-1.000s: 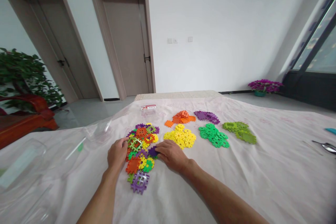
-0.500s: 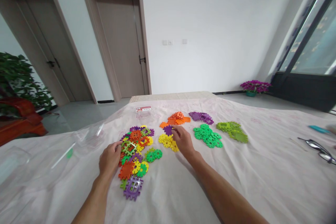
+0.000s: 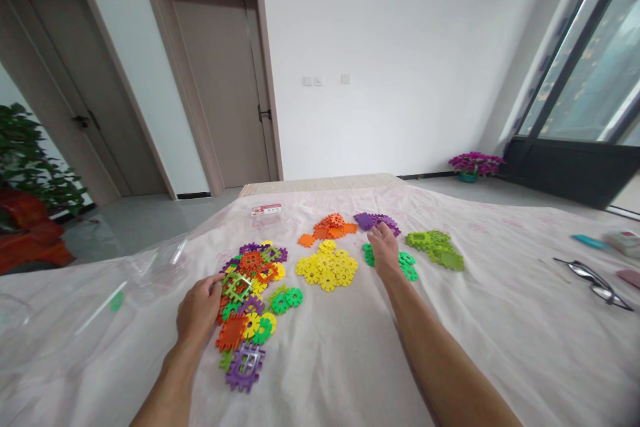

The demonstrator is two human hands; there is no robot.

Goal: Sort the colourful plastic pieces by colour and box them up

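Note:
My left hand (image 3: 197, 310) rests with curled fingers at the left edge of a mixed heap of plastic building pieces, touching it beside a light green window-frame piece (image 3: 237, 287). What its fingertips hold, if anything, is hidden. Reaching farther out, my right hand (image 3: 384, 250) has its fingers pinched at the purple pile (image 3: 389, 221). A purple square piece (image 3: 365, 220) lies against those fingertips. Below that hand, green flower-shaped pieces (image 3: 407, 267) are partly covered. Yellow flower pieces (image 3: 327, 269) and orange square pieces (image 3: 330, 225) form piles between the two hands.
Light green pieces (image 3: 440, 249) lie right of the green pile. Eyeglasses (image 3: 593, 280) and a blue item (image 3: 590, 241) are at the far right. A clear plastic container (image 3: 160, 260) sits on the left, and a red-and-white card (image 3: 266, 209) at the back.
My right hand has moved right and slightly away, from beside the orange and yellow piles to the purple pile, carrying a purple piece. The left hand stays at the mixed heap. The view shifted slightly.

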